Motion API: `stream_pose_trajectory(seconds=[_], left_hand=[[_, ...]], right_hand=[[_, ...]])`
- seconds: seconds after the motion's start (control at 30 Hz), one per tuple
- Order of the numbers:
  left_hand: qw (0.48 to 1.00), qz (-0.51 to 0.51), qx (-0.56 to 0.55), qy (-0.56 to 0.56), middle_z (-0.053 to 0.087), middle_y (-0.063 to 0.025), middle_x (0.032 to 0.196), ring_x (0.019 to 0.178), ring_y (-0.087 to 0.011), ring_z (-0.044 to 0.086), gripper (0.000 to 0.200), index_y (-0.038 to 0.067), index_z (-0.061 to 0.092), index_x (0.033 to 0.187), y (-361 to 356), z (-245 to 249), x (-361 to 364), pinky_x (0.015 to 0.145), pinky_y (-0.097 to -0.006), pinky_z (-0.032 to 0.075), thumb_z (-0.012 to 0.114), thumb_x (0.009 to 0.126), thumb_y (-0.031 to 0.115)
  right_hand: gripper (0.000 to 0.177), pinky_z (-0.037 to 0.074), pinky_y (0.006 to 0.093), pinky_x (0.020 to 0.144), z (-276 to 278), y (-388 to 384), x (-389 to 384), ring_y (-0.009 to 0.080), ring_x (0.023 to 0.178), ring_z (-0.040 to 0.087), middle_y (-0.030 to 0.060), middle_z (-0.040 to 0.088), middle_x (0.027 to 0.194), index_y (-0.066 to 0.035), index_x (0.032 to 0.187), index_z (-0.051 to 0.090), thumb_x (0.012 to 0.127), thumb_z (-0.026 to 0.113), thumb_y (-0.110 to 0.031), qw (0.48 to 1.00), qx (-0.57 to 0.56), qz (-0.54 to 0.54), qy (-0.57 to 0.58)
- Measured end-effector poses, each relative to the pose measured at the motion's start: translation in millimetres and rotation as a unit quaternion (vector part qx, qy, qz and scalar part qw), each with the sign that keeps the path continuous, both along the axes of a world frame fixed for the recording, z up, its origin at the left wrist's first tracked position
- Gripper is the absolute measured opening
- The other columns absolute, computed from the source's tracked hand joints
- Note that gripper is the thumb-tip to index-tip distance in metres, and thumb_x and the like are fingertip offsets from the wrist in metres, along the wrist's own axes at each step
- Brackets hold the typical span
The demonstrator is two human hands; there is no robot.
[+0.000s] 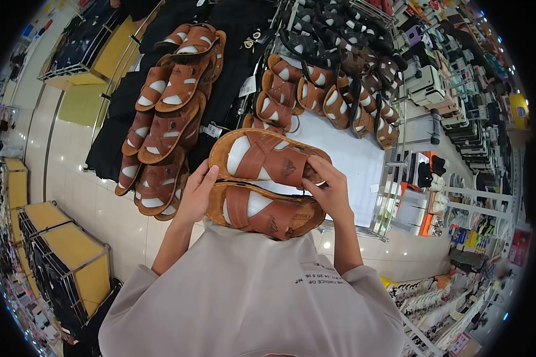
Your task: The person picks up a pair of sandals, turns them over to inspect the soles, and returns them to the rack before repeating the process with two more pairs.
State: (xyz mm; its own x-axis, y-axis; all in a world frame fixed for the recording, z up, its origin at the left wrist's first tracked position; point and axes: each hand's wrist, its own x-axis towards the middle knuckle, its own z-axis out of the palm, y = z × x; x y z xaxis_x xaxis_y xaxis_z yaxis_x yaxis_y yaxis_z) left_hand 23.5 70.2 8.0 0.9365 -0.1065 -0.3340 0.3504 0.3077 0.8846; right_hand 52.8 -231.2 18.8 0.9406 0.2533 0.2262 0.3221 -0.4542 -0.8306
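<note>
Two brown sandals [258, 165] side by side between the fingers, left hand [193, 194] curled snug around one end, thumb on the edge, right hand [331, 189] pinching the far one's other end, fingers bent close, piled brown sandals [171, 131] past the left fingers

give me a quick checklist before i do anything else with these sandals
1. Left hand on the left end of the upper sandal: ok.
2. Right hand on its right end: ok.
3. Same colour and straps on the lower sandal: ok.
4. White filling showing between the straps of both: ok.
5. Sizes matching: cannot tell, no size mark readable.
6. Undersides undamaged: cannot tell, they are out of view.
</note>
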Motion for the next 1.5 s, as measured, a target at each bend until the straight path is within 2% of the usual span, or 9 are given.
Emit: stream_pose_trajectory(seconds=[0.23,0.53,0.73,0.93,1.03,1.13,1.23,1.33,1.5], left_hand=[[0.999,-0.036,0.027,-0.019,0.059,-0.0057,0.119,0.106,-0.0087,0.053,0.039,0.0,0.046,0.134,-1.9,5.7,-0.4,0.093,-0.024,0.043,0.044,0.103,0.023],[0.998,-0.041,0.049,-0.018,0.059,-0.0072,0.121,0.108,-0.0094,0.054,0.04,0.0,0.045,0.136,-5.4,14.0,-0.1,0.093,-0.0245,0.043,0.044,0.103,0.023],[0.997,-0.046,0.063,-0.02,0.059,-0.0066,0.119,0.106,-0.0088,0.053,0.039,0.0,0.046,0.135,-5.1,13.7,-0.2,0.093,-0.0242,0.043,0.044,0.103,0.022],[0.999,-0.02,0.033,0.013,0.06,-0.005,0.115,0.103,-0.0076,0.053,0.036,-0.001,0.049,0.13,-6.7,1.4,-0.6,0.091,-0.0239,0.043,0.045,0.103,0.021],[1.0,-0.004,0.019,0.018,0.06,-0.0049,0.114,0.103,-0.0076,0.053,0.035,-0.001,0.05,0.129,-6.2,-1.2,-1.4,0.091,-0.0238,0.043,0.046,0.102,0.021],[1.0,0.008,0.004,0.027,0.06,-0.0051,0.115,0.103,-0.0079,0.053,0.035,-0.002,0.05,0.129,-4.4,-1.2,-3.2,0.091,-0.0237,0.044,0.046,0.102,0.021],[0.999,0.003,-0.008,0.049,0.06,-0.0053,0.115,0.103,-0.0082,0.054,0.035,-0.002,0.051,0.129,-5.3,0.0,0.1,0.091,-0.0239,0.044,0.046,0.102,0.021],[0.998,-0.006,-0.01,0.054,0.06,-0.0053,0.116,0.103,-0.0084,0.054,0.035,-0.002,0.051,0.129,-9.2,0.0,3.8,0.091,-0.0242,0.044,0.046,0.102,0.021],[0.999,-0.004,-0.003,0.042,0.061,-0.0043,0.116,0.103,-0.0084,0.056,0.033,0.0,0.052,0.127,-9.4,-3.1,4.2,0.09,-0.0244,0.045,0.046,0.102,0.02]], right_hand=[[0.037,0.052,0.0334,0.077,-12.3,-4.2,-0.9,0.0313,0.085,0.062,0.0181,0.064,0.1,0.006,0.104,0.062,0.068,0.073,0.003,0.999,-0.031,0.035,0.012],[0.018,0.045,0.0373,0.061,-10.3,8.8,7.9,0.0307,0.067,0.052,0.0129,0.049,0.071,0.004,0.072,0.052,0.062,0.066,0.007,0.997,-0.036,0.048,-0.046],[0.019,0.046,0.0358,0.063,-11.2,13.3,7.0,0.0301,0.071,0.056,0.0127,0.057,0.077,0.004,0.078,0.059,0.062,0.068,0.006,0.998,-0.037,0.032,-0.046],[0.013,0.047,0.0311,0.059,-15.5,16.1,5.7,0.0219,0.066,0.059,0.0118,0.062,0.08,0.004,0.083,0.063,0.072,0.069,0.005,0.993,0.012,-0.017,0.113],[0.013,0.047,0.0263,0.058,-0.9,18.6,-12.8,0.0184,0.067,0.061,0.0085,0.065,0.08,0.002,0.089,0.067,0.076,0.07,0.003,0.987,0.09,-0.118,0.062],[0.016,0.049,0.0237,0.059,7.4,-7.7,-33.8,0.0157,0.069,0.062,0.0063,0.067,0.081,0.001,0.092,0.069,0.077,0.073,0.0,0.998,0.019,-0.053,-0.039],[0.026,0.049,0.0247,0.06,18.0,-12.3,-54.2,0.0137,0.07,0.062,0.0074,0.066,0.081,0.003,0.097,0.067,0.072,0.074,0.003,0.976,0.048,0.075,0.197],[0.022,0.049,0.0253,0.059,13.7,-0.8,-61.3,0.0146,0.067,0.062,0.0079,0.065,0.079,0.004,0.09,0.064,0.071,0.076,0.002,0.951,0.045,0.103,0.287],[0.025,0.049,0.0301,0.06,-1.8,1.7,-69.1,0.0213,0.067,0.062,0.0109,0.063,0.078,0.005,0.088,0.062,0.068,0.076,0.0,0.964,0.037,0.108,0.238]])
